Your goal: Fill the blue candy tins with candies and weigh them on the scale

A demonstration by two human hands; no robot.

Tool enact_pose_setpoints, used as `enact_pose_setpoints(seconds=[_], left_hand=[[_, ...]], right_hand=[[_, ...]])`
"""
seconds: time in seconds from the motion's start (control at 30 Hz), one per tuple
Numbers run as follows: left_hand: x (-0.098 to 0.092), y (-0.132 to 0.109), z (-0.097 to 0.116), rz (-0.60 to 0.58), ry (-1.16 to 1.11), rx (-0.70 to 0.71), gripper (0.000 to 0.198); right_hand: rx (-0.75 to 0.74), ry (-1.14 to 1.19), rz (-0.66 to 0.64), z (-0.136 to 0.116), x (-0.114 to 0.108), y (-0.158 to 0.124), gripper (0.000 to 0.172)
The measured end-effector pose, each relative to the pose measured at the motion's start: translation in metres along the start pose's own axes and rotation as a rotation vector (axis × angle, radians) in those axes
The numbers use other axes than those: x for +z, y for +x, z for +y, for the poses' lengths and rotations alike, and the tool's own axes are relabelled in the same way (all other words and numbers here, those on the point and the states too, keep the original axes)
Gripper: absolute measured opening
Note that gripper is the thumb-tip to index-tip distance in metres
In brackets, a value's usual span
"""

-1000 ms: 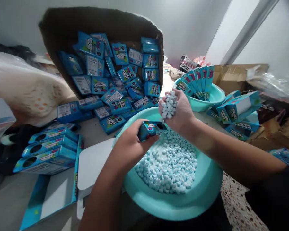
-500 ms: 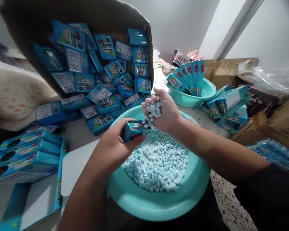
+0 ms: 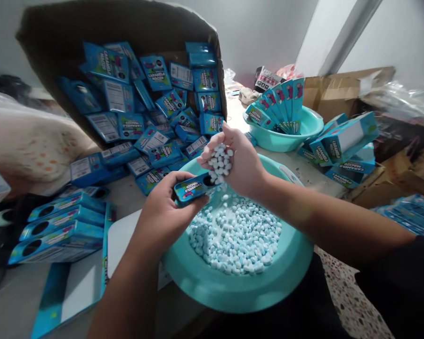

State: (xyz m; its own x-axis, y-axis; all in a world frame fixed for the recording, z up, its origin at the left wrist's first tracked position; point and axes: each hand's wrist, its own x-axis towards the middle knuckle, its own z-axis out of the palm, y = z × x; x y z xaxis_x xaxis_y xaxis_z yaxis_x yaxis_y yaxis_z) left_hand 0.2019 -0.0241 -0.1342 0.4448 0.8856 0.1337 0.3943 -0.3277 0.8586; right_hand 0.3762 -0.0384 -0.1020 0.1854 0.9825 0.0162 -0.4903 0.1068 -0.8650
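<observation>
My left hand is wrapped round a small blue candy box printed "Caramelo Macizo", held tilted above the basin. Against the box's end my right hand is cupped round a handful of pale blue candies. Some candies are spilling from the palm at the box's end, and a few fall below it. Beneath both hands, a turquoise basin holds a heap of loose candies. How full the box is cannot be seen.
A tipped cardboard carton full of blue candy boxes stands behind. Display boxes stand in a tray at left. A second turquoise basin holds upright blue cartons; more display boxes lie at right.
The candy box has turned and tilted in my left hand, its end closer to my right palm. Candies have slid out of the palm and fallen into the basin. The view has shifted slightly.
</observation>
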Motion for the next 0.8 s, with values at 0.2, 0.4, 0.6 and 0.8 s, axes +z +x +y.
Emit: enact_pose_setpoints(seconds=[0.2, 0.4, 0.6, 0.8], left_hand=[[-0.001, -0.004, 0.004, -0.011, 0.085, 0.044, 0.043], [-0.002, -0.007, 0.007, -0.055, 0.157, 0.062, 0.042], [-0.001, -0.007, 0.011, -0.059, 0.159, 0.055, 0.04], [-0.001, -0.006, 0.008, 0.0, 0.122, 0.009, 0.046]], right_hand=[[-0.031, -0.103, -0.078, 0.004, 0.007, -0.007, 0.055], [0.026, -0.145, -0.104, 0.004, 0.011, -0.013, 0.054], [0.049, -0.111, -0.093, 0.009, 0.009, -0.015, 0.053], [-0.037, -0.324, -0.129, 0.0, 0.005, -0.012, 0.058]])
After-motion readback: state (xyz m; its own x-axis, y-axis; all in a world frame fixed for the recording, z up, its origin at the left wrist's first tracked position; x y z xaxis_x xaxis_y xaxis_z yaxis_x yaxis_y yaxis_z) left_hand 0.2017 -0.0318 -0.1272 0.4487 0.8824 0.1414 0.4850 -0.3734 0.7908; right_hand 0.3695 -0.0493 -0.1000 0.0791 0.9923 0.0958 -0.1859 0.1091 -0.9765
